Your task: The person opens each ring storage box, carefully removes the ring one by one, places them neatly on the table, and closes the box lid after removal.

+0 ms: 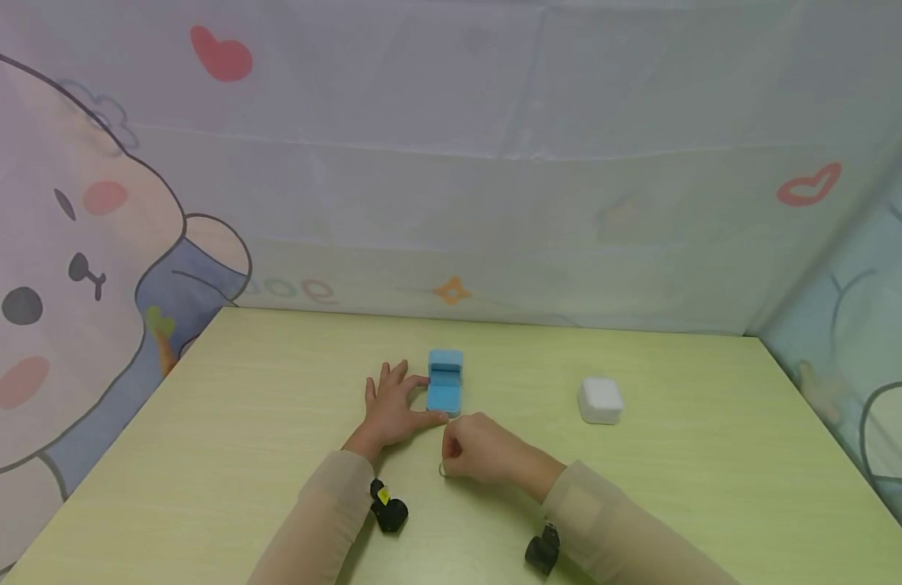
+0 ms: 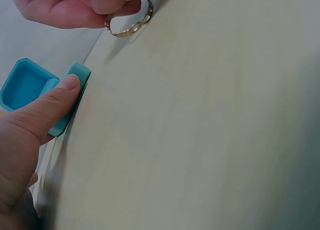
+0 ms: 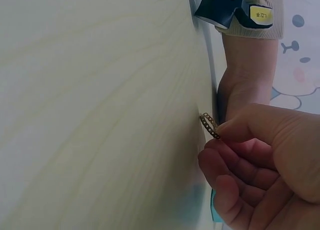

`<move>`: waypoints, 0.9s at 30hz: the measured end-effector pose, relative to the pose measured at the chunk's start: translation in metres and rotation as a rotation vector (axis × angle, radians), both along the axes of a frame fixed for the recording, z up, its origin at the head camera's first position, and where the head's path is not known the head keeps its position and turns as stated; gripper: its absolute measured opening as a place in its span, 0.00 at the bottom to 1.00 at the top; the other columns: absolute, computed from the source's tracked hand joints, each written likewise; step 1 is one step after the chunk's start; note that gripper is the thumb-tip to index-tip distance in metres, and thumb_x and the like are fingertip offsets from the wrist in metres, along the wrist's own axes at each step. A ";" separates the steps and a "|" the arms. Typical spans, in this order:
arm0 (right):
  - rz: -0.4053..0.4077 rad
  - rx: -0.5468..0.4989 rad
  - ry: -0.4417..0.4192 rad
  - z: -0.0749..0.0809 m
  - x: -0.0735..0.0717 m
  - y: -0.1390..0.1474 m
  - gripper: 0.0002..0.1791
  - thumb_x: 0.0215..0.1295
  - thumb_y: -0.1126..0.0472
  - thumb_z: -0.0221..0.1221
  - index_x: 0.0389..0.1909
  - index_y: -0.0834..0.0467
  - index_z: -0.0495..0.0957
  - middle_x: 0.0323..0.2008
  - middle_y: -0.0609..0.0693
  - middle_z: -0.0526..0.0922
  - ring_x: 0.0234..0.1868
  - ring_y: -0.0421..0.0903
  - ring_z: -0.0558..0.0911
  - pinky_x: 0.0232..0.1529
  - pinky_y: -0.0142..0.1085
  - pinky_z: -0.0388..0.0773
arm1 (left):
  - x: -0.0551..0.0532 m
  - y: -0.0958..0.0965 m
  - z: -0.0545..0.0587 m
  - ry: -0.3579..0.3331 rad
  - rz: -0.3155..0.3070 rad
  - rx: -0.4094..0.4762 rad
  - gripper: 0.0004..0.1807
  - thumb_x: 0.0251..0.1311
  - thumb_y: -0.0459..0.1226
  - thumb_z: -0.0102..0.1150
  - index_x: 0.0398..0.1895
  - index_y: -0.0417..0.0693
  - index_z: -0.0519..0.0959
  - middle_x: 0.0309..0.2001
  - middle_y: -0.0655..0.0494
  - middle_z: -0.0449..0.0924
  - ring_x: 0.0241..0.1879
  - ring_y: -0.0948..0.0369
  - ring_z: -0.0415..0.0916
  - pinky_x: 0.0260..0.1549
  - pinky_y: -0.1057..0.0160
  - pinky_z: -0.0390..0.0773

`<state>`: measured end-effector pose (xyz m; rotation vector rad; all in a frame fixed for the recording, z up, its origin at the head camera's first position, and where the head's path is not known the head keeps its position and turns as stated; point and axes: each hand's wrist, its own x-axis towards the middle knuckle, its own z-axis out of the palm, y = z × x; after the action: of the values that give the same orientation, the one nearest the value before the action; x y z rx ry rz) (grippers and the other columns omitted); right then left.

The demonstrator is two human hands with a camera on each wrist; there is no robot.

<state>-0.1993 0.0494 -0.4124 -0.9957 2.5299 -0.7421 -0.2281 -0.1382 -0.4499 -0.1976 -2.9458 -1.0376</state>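
A small blue ring box stands on the table with its lid raised. My left hand holds it between thumb and forefinger, the thumb lying across its front and the other fingers spread. Just in front of the box, my right hand pinches a gold ring with an openwork band. That ring is held upright by its edge, close above the table, between thumb and forefinger. The inside of the box is only partly visible in the left wrist view.
A white rounded box sits on the table to the right. Black wrist cameras are strapped to both sleeves. A printed cloth hangs behind the table's back edge.
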 end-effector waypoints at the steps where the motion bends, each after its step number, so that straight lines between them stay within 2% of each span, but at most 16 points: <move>1: 0.000 0.003 -0.001 0.000 0.000 0.000 0.07 0.57 0.63 0.62 0.22 0.53 0.77 0.19 0.40 0.74 0.20 0.34 0.69 0.24 0.26 0.69 | 0.000 0.000 0.000 0.000 -0.001 0.000 0.34 0.47 0.57 0.68 0.56 0.51 0.74 0.74 0.39 0.47 0.74 0.39 0.30 0.66 0.34 0.28; 27: 0.003 0.052 0.011 0.004 0.002 -0.004 0.09 0.55 0.63 0.63 0.19 0.54 0.76 0.17 0.40 0.73 0.18 0.35 0.69 0.22 0.26 0.68 | 0.001 0.000 0.002 0.014 -0.011 0.009 0.33 0.48 0.56 0.68 0.56 0.51 0.75 0.73 0.38 0.47 0.73 0.38 0.30 0.66 0.34 0.28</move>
<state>-0.1977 0.0454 -0.4087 -0.9891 2.5426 -0.6680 -0.2267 -0.1384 -0.4483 -0.2199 -2.9308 -1.0460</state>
